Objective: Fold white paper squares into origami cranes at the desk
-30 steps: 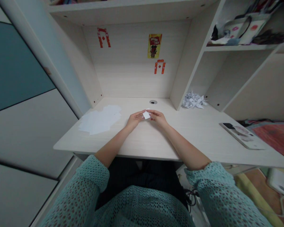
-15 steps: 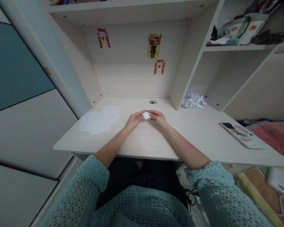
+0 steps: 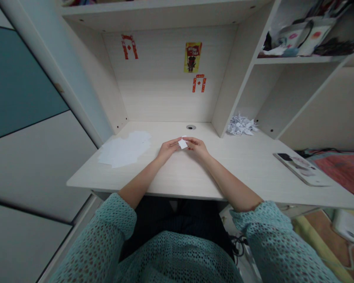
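A small piece of folded white paper [image 3: 183, 144] is pinched between my two hands above the middle of the desk [image 3: 177, 177]. My left hand [image 3: 167, 150] grips its left side, with the fingers stretched along the edge. From the other side, my right hand [image 3: 197, 146] holds it between thumb and fingers. The exact folds are too small to make out. Left of my hands, several loose white paper sheets [image 3: 125, 149] lie spread and overlapping on the desk.
A heap of small folded white papers [image 3: 242, 125] sits in the right compartment. A white phone or tablet [image 3: 301, 169] lies on the right of the desk, beside a red cloth [image 3: 342, 167]. Behind my hands is a round cable hole [image 3: 190, 127]. Mugs [image 3: 315, 35] stand on the upper right shelf.
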{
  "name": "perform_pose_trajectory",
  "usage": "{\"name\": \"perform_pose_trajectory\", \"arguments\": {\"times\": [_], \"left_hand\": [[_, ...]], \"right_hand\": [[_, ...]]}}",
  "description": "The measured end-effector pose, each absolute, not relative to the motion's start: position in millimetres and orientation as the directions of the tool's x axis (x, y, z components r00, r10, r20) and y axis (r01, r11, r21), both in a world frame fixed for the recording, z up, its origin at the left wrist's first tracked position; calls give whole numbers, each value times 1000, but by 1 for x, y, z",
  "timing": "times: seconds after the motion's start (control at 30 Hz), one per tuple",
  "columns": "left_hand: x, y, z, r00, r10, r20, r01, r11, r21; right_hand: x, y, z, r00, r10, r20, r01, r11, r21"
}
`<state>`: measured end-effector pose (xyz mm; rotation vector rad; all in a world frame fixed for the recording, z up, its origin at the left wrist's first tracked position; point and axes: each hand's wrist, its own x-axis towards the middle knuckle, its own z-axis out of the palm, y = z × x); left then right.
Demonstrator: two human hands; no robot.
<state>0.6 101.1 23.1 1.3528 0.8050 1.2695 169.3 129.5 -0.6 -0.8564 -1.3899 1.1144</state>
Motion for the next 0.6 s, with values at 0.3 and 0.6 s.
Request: {"name": "perform_pose_trajectory", "arguments": {"times": [0.3, 0.6], "left_hand": [[0, 101, 23, 214, 947, 239, -197, -198, 960], [0, 103, 22, 218, 945, 243, -194, -202, 960]], "right_hand": [[169, 131, -3, -131, 940, 314, -120, 299, -947], [170, 130, -1, -121, 945, 303, -96, 293, -951]]}}
